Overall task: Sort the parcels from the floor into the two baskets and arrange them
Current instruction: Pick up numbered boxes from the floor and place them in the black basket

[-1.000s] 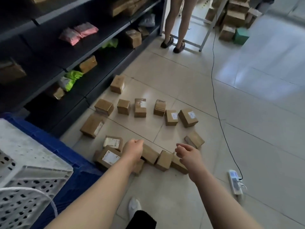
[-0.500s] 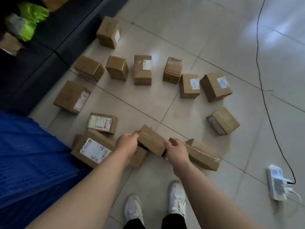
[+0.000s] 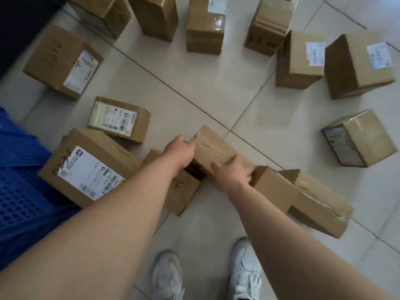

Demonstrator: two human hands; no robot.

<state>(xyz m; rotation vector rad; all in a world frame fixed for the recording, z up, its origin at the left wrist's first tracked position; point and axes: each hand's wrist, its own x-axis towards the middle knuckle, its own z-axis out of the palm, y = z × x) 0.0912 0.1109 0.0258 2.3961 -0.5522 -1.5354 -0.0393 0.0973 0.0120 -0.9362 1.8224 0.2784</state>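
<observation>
Two hands that hovered a second ago now clamp one taped box (image 3: 216,148): left hand (image 3: 180,151) curled over one end, right hand (image 3: 232,169) gripping the other. A lift toward the blue basket (image 3: 19,180) looks next.

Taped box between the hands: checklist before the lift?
1. Left hand grips the left end of the taped box: ok.
2. Right hand grips its right end, fingers over the top: ok.
3. Box off the floor: cannot tell; its near edge overlaps the box marked N.
4. Right end free of neighbours: not ok; the plain box sits right against the right hand's fingers.
5. Blue basket close at the left: ok; free space inside: cannot tell.
6. White shoes back from the boxes: ok.
</observation>
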